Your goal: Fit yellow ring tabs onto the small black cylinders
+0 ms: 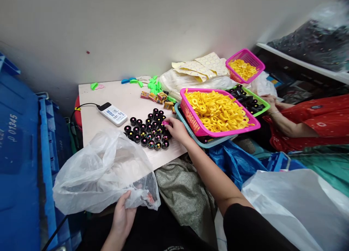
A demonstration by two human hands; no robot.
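Observation:
My left hand [124, 212] grips the edge of a clear plastic bag [95, 171] at the table's front; something reddish shows through its lower right corner. My right hand [176, 130] reaches over the table, fingers pinched on a small pink piece [165, 123], whose exact kind I cannot make out. Beneath and left of it stands a cluster of small round black cups [143, 134]. Many have a pink or yellow dot in the middle, and several in front hold coloured bits. My right fingers partly cover the cups at the cluster's right edge.
A pink basket [191, 118] of yellow ring-shaped pieces [218, 111] rests on a blue-grey basket [188, 129]. A green basket [264, 105] holds black parts. A power bank [113, 114] lies left. Another person's hand [269, 99] is at right. Blue crates [19, 152] stand left.

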